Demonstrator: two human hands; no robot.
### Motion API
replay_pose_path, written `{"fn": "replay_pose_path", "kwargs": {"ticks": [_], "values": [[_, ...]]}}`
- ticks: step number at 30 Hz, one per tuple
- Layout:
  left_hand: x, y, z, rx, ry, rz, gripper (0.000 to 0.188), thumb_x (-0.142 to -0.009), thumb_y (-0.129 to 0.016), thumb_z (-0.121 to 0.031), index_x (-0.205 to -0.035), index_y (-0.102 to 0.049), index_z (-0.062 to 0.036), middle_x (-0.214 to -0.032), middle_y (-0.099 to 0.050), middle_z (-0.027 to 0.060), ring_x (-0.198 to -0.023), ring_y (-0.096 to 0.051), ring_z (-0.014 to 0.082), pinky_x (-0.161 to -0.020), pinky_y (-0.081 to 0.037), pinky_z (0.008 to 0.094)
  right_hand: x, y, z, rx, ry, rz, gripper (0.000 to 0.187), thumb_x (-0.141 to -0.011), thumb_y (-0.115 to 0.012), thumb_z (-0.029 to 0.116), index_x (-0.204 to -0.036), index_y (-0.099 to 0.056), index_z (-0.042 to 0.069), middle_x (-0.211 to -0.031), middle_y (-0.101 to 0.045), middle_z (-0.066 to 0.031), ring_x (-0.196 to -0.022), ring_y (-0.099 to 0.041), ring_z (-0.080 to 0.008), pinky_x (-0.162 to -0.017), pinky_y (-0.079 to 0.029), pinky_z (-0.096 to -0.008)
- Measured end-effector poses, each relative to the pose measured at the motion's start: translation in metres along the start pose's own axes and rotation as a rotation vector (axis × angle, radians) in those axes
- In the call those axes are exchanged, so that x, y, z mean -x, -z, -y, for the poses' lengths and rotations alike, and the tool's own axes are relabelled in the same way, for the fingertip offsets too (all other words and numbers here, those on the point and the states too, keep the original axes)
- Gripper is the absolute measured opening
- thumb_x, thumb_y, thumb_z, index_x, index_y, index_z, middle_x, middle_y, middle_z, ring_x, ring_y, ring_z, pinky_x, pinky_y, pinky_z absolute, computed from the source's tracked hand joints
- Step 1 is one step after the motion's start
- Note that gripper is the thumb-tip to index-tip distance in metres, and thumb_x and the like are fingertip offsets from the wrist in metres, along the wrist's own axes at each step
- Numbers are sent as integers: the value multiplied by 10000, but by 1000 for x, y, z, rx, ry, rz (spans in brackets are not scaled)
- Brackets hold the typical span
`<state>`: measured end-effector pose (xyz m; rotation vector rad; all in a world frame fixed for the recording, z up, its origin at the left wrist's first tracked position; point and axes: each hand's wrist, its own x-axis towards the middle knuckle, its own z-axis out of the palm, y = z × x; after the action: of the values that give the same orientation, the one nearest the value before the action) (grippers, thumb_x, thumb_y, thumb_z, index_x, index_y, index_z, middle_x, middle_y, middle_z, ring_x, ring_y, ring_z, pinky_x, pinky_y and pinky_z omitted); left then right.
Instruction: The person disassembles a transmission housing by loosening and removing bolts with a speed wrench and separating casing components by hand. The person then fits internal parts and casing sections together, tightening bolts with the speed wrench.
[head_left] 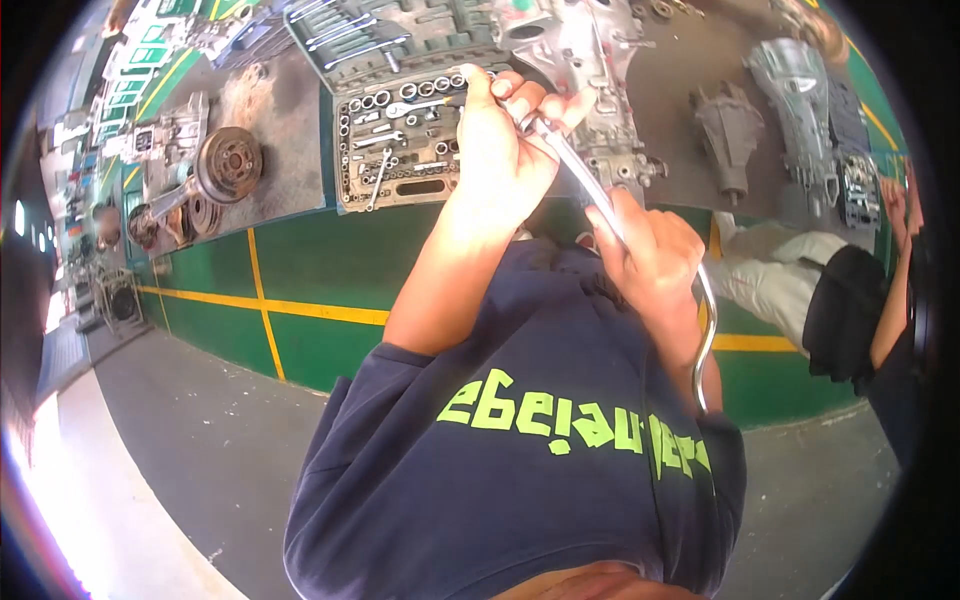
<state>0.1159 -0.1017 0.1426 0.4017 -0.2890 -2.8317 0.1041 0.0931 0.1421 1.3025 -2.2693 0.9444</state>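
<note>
A long chrome speed brace (583, 172) with a bent shaft slants across in front of my chest. The fingers of my left hand (505, 150) are curled round its upper end, where a small round metal piece like a socket partly shows. Lower down, my right hand (652, 245) is wrapped round the shaft. Below that hand, the bent part of the brace runs down beside my right forearm. Just beyond my left hand lies an open socket set case (338, 165) with sockets, ratchet and wrenches. A silver gearbox housing (575, 55) stands behind the brace.
The workbench edge (290, 211) runs in front of me. A rusty brake drum (230, 165) and metal parts sit at the left. More gearbox housings (728, 130) lie at the right, where another person's arm (893, 290) and pale trousers show.
</note>
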Motion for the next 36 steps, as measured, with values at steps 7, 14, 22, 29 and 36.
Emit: {"fn": "replay_pose_path", "kwargs": {"ticks": [7,14,22,29,36], "values": [[9,-9,28,-146,52,-57,507,-1046,-356,-490,-821,-527,-69,-651,-514,40,-714,-607,273,-1032,-470,623,15,19,-5,48,-6,-19,249,-798,-808,218,-950,-687,62,-556,-480,-18,-453,-486,-175,-452,-394,-322],[19,-15,43,-604,3,-125,390,-1065,-414,-408,-885,-518,-79,-657,-495,12,-708,-697,271,-905,-564,588,29,33,-4,48,-29,36,260,-790,-807,185,-968,-675,51,-557,-479,-26,-457,-490,-181,-458,-391,-325],[20,-14,68,-667,-132,-83,354,-1088,-354,-367,-923,-430,-63,-636,-431,14,-605,-646,253,-888,-565,581,52,24,-9,5,-126,-65,242,-827,-783,228,-957,-656,69,-553,-483,-13,-457,-512,-169,-453,-403,-312],[19,-14,89,-652,-125,-6,311,-1089,-325,-354,-941,-418,-97,-635,-477,48,-677,-669,323,-886,-559,579,67,21,-4,-387,-492,-178,165,-875,-754,212,-957,-681,89,-580,-568,-86,-467,-579,-222,-467,-458,-336],[17,-8,104,-670,-229,-2,302,-1083,-290,-334,-951,-389,-82,-639,-528,102,-715,-681,377,-843,-559,559,75,23,-7,-522,-618,-191,163,-891,-745,227,-981,-688,104,-601,-606,-86,-491,-618,-231,-482,-478,-333]]}}
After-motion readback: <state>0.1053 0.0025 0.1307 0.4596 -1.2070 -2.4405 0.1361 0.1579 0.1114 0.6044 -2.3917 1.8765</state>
